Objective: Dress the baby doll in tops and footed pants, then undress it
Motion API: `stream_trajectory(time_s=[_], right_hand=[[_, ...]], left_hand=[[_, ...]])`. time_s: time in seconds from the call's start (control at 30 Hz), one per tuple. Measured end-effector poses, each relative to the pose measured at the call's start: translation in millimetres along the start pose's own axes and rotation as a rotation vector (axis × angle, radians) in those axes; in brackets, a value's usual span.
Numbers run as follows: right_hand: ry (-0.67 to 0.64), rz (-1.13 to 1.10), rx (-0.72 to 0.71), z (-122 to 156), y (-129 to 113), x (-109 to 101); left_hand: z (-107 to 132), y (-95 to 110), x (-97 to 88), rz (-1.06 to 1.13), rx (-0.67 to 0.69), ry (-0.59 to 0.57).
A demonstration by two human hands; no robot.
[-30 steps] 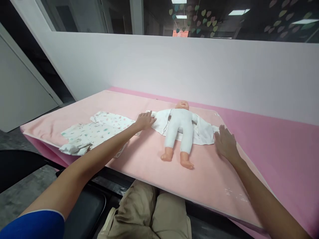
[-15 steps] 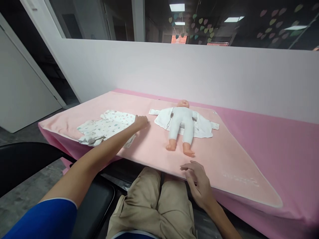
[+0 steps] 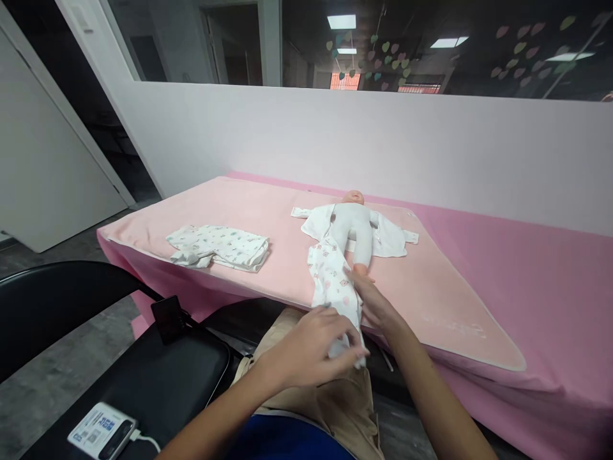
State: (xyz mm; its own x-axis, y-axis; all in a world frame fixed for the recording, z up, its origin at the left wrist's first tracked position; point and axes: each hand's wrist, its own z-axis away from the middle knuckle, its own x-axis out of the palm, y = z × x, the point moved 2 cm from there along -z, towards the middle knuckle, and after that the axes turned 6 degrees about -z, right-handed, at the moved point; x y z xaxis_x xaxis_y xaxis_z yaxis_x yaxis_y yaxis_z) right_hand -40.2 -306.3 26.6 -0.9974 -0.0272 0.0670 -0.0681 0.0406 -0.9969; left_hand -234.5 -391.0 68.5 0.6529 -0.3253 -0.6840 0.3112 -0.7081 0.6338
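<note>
The trousers (image 3: 347, 409) are khaki — creased, loose-looking cloth. At the trousers' waist end lies a royal-blue top (image 3: 287, 441) — its edge thinly trimmed (image 3: 299, 417) in white. Left hand (image 3: 311, 348) and right hand (image 3: 376, 303) are bare.

Behind the pink-cloth-draped bench (image 3: 550, 306) rises a white wall (image 3: 335, 137) and, higher, a wide dark glass window (image 3: 306, 45); left of the bench, a black padded chair (image 3: 172, 383) stands on mottled grey flooring (image 3: 100, 332).

Doll (image 3: 355, 220) on blanket (image 3: 268, 198) on table (image 3: 536, 275); wall (image 3: 383, 140) behind.
Shirt (image 3: 390, 236) under doll, sleeves out L & R; 1 garment (image 3: 218, 248) farther L; 2nd garment (image 3: 331, 275) in front, twd person's lap; chair (image 3: 182, 370) nr L w/ power bank (image 3: 100, 427) on seat.
</note>
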Motion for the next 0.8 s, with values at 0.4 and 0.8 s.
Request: stream_trajectory(time_s=[0.4, 0.8], right_hand=[[-0.001, 0.557, -0.486, 111, 29, 84], [0.252, 0.067, -0.273, 111, 20, 38]], left_hand=[[26, -65, 11.2, 0.619, -0.437, 0.44], [27, -40, 24.3, 0.502, -0.352, 0.339]])
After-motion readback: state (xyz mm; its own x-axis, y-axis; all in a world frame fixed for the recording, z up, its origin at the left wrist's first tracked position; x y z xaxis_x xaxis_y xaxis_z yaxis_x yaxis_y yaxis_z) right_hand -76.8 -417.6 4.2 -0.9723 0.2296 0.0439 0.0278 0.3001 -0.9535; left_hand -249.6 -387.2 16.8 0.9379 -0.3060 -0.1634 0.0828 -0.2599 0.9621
